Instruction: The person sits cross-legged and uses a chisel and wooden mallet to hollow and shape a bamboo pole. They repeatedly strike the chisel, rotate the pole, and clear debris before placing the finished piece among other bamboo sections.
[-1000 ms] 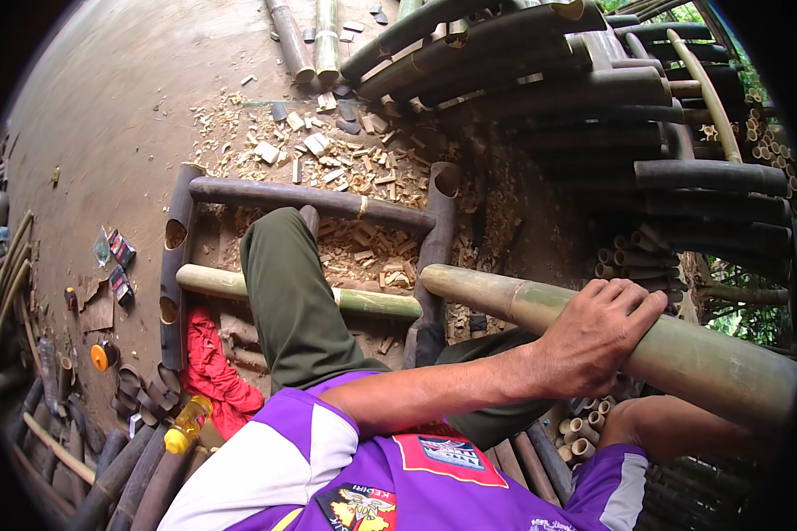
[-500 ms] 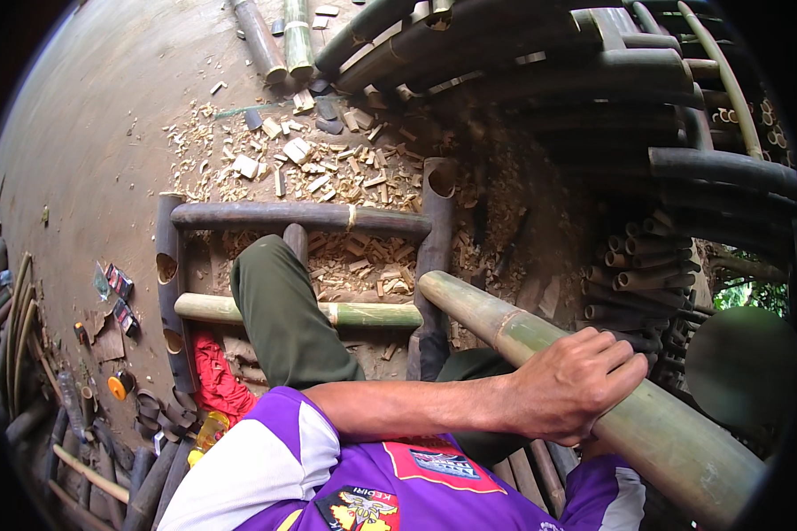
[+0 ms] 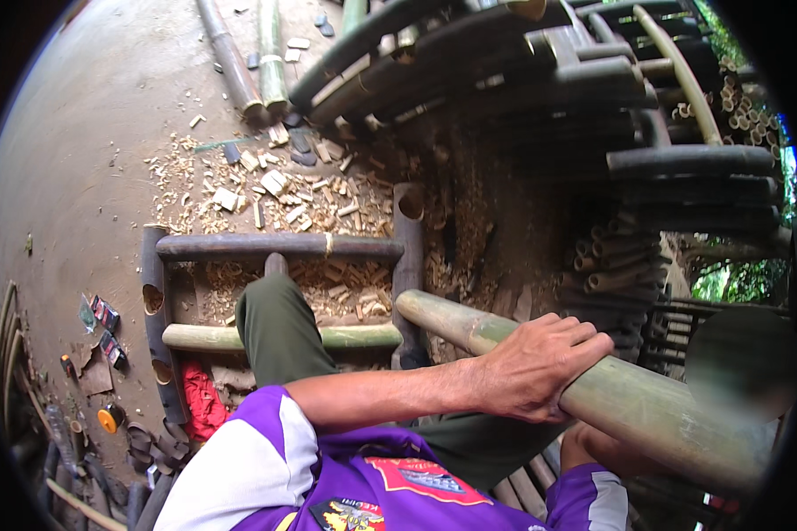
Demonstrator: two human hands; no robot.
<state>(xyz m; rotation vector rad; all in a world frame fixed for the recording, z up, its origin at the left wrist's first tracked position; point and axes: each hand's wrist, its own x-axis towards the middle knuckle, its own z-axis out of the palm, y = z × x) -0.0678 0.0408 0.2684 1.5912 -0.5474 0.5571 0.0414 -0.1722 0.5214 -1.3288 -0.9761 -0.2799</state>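
Observation:
A thick green-grey bamboo pole point(image 3: 646, 403) slants from the middle of the picture down to the lower right. My left hand point(image 3: 540, 363) reaches across my body and is closed over the top of this pole, thumb side hidden. The pole's far end lies against the right upright of a dark bamboo frame point(image 3: 279, 246), which has round holes in its posts and a pale green lower rail point(image 3: 359, 337). Part of my right forearm point(image 3: 598, 447) shows below the pole; the right hand is hidden behind it.
Wood chips point(image 3: 305, 199) litter the ground beyond the frame. Stacked dark bamboo pieces point(image 3: 691, 161) fill the right side. Two poles point(image 3: 272, 62) lie at the far end. At left are a red cloth point(image 3: 205, 403), an orange tape measure point(image 3: 108, 419) and small packets point(image 3: 106, 327).
The whole view has shifted, so the frame sits lower and further left in the picture. My left hand still grips the pole. More of my right forearm shows beneath it.

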